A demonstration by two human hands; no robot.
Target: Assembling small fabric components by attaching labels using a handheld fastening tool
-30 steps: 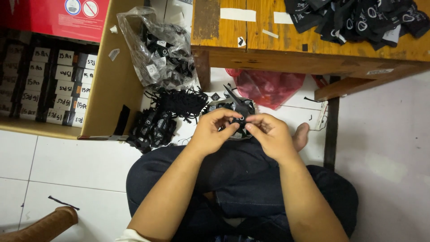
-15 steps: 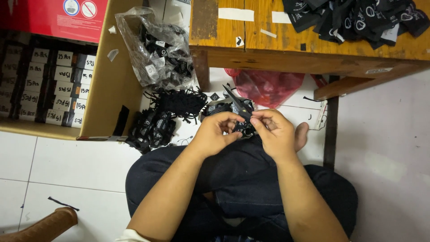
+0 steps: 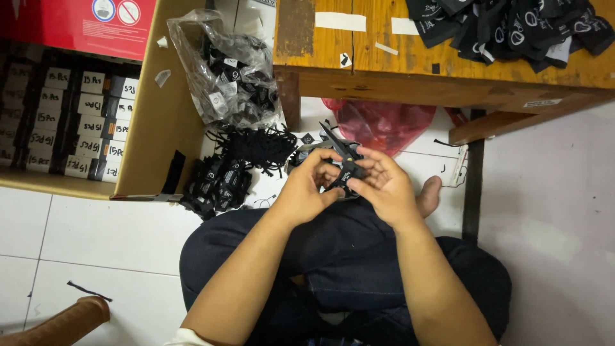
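Over the person's dark-trousered lap, the left hand (image 3: 306, 189) and right hand (image 3: 379, 186) meet fingertip to fingertip, both grips pinched on a small black fabric piece (image 3: 344, 174) held between them, with black snips (image 3: 338, 148) slanting up and away to the left from the right hand. Beyond lie limp black fabric bundles (image 3: 221, 182) on the tiled floor, a crinkled clear bag (image 3: 224, 77), a cardboard box (image 3: 160, 109), and the worn wooden tabletop (image 3: 384, 57).

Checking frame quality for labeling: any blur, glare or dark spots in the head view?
Head view: sharp overall, no motion blur on the left hand or right hand; the small black item between them loses detail; soft sheen on the clear plastic bag; shade under the wooden table.
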